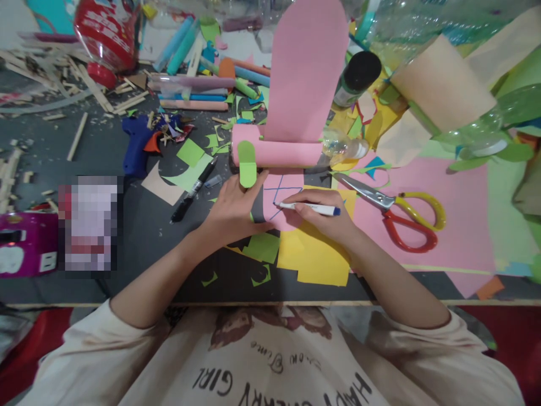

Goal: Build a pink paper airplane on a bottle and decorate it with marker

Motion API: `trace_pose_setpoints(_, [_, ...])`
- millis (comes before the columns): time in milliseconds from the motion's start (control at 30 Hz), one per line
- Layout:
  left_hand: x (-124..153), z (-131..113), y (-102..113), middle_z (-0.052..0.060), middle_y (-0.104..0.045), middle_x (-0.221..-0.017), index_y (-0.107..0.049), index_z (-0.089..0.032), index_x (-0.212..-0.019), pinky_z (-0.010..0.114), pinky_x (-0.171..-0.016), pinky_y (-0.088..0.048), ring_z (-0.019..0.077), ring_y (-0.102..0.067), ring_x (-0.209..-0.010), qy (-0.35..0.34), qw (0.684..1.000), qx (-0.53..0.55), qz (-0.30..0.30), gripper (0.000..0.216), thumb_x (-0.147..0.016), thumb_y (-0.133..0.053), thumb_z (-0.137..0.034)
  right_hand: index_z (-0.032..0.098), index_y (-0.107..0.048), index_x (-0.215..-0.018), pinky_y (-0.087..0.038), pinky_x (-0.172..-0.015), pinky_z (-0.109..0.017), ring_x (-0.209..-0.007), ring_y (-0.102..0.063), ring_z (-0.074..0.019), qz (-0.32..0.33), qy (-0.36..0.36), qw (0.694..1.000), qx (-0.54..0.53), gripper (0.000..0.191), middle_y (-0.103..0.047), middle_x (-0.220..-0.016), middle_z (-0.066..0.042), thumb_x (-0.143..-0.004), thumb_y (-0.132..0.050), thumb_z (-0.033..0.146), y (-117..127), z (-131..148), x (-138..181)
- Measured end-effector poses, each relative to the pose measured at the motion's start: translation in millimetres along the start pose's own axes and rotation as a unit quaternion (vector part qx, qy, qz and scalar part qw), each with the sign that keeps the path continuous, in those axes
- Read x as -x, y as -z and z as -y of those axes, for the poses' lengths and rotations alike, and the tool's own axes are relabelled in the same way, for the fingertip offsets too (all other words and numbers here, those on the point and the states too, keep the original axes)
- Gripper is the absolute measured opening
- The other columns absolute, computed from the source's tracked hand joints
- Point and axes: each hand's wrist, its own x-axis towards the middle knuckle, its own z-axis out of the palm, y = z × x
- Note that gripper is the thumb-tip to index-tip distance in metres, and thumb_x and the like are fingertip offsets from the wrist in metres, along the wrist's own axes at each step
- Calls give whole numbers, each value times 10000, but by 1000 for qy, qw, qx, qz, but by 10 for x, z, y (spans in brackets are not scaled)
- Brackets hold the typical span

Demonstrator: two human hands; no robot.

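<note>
My right hand is closed around a white marker pen with a blue end. Its tip touches a pink paper flap, where several blue lines cross. My left hand rests at the flap's left side, fingers spread, thumb by its lower edge. Just beyond lies a pink paper roll with a light green tab on its left end. From the roll a tall pink rounded panel stretches away from me. Yellow paper lies beneath my right hand.
Scissors with red and yellow handles lie right, on pink paper. A black pen and blue glue gun lie left. Behind are a black-capped bottle, a red-labelled bottle, coloured markers, paper scraps and wooden sticks.
</note>
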Motion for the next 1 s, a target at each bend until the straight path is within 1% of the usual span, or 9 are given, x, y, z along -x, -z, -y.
trace_pose_setpoints(167, [4, 18, -12, 218, -466, -1489, -321, -173, -1567, 558, -1135, -353, 430, -416, -1374, -6, 1000, 4, -10, 1010, -740, -808, -486, 224, -807, -877, -611, -764, -318, -809, -771, -196, 36, 5, 999, 1, 300, -823, -880, -57, -918, -622, 456, 8, 37, 18])
trace_pose_setpoints(367, [6, 39, -43, 219, -479, -1477, -341, -162, -1558, 538, -1141, -345, 426, -427, -1360, -15, 1000, 4, -21, 1038, -733, -790, -605, 232, -806, -868, -598, -714, -304, -765, -760, -190, 82, 19, 996, 16, 270, -819, -840, -51, -922, -630, 430, 31, 70, 22])
trace_pose_setpoints(500, [10, 36, -47, 226, -495, -1458, -356, -154, -1550, 532, -1128, -363, 426, -440, -1348, -14, 999, 1, -29, 1049, -712, -824, -575, 224, -806, -872, -586, -699, -289, -752, -755, -182, 102, 25, 994, 5, 260, -817, -829, -49, -923, -635, 413, 24, 91, 31])
trace_pose_setpoints(600, [7, 31, -27, 230, -490, -1467, -338, -149, -1558, 542, -1132, -356, 429, -430, -1357, -11, 1000, 1, -16, 1047, -720, -826, -545, 232, -808, -858, -582, -685, -289, -742, -749, -184, 114, 10, 993, -5, 282, -814, -815, -46, -917, -639, 450, 24, 91, 33])
trace_pose_setpoints(700, [0, 22, 10, 218, -452, -1511, -301, -170, -1577, 550, -1139, -346, 428, -411, -1372, -8, 1000, 1, 7, 1049, -727, -825, -492, 227, -806, -860, -581, -665, -298, -741, -742, -189, 63, -8, 998, -25, 299, -809, -834, -51, -916, -635, 465, 48, 46, 8])
trace_pose_setpoints(800, [-11, 10, 45, 221, -403, -1555, -271, -175, -1592, 566, -1150, -329, 441, -380, -1397, 5, 999, 5, 34, 1049, -748, -806, -493, 233, -799, -883, -597, -704, -323, -767, -739, -193, -55, -7, 997, -50, 230, -798, -852, -44, -893, -676, 427, 88, -36, -54])
trace_pose_setpoints(867, [-20, 6, 56, 229, -396, -1560, -262, -167, -1596, 578, -1160, -310, 451, -360, -1412, 11, 999, 8, 44, 1049, -760, -793, -513, 242, -796, -897, -602, -712, -334, -755, -730, -184, -110, -7, 992, -61, 190, -785, -847, -37, -875, -703, 406, 110, -85, -102])
trace_pose_setpoints(933, [-29, 8, 57, 225, -395, -1561, -247, -173, -1601, 583, -1164, -302, 453, -355, -1416, 11, 999, 12, 47, 1068, -757, -795, -529, 246, -796, -902, -603, -708, -337, -730, -721, -171, -129, -14, 989, -67, 178, -779, -850, -32, -862, -718, 401, 120, -110, -139])
trace_pose_setpoints(1000, [-37, 12, 54, 217, -393, -1564, -237, -185, -1606, 584, -1170, -297, 451, -355, -1418, 11, 999, 17, 48, 1094, -743, -802, -552, 248, -799, -902, -605, -711, -340, -711, -717, -163, -127, -23, 989, -69, 179, -783, -854, -26, -850, -729, 405, 119, -110, -159])
